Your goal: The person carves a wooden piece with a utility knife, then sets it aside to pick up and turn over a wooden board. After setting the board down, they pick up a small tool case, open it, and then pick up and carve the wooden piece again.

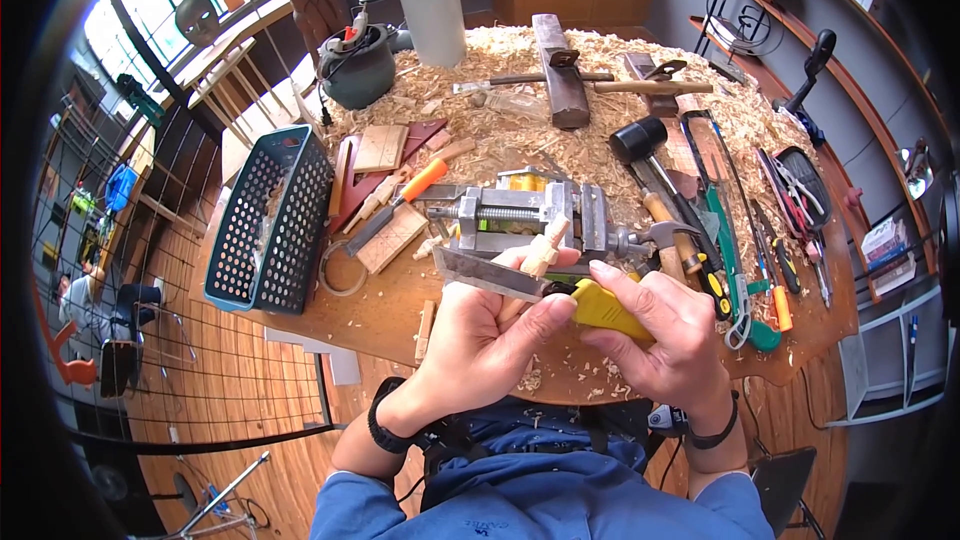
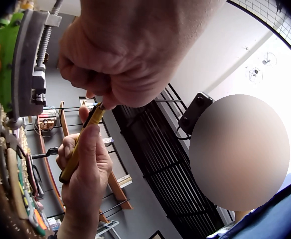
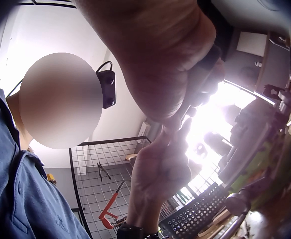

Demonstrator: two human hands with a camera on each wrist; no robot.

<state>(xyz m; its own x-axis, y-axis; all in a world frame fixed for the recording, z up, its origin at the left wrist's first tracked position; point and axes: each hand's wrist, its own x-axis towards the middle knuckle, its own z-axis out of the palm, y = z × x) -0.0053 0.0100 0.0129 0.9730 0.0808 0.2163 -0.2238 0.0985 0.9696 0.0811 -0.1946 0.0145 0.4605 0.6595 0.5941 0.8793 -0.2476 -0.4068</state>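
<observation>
In the head view my left hand [image 1: 480,340] grips a small carved piece of pale wood [image 1: 546,246], its narrow knobbed end pointing up past the fingers. My right hand [image 1: 665,330] holds a yellow-handled utility knife [image 1: 610,312]. The long grey blade [image 1: 490,272] runs to the left, across the wood in this view. The left thumb lies by the knife's front end. Seen from the left wrist, the right hand [image 2: 88,172] wraps the yellow handle [image 2: 74,157], while the left hand [image 2: 120,50] hides the wood. Behind both hands stands a metal vise [image 1: 520,215].
A perforated basket [image 1: 285,230] stands at the left, near an orange-handled chisel [image 1: 400,205] and wood blocks [image 1: 395,240]. At the right lie a black mallet [image 1: 636,142], a hammer [image 1: 672,233] and a green saw [image 1: 725,250]. Shavings [image 1: 490,60] and a plane [image 1: 562,90] lie beyond.
</observation>
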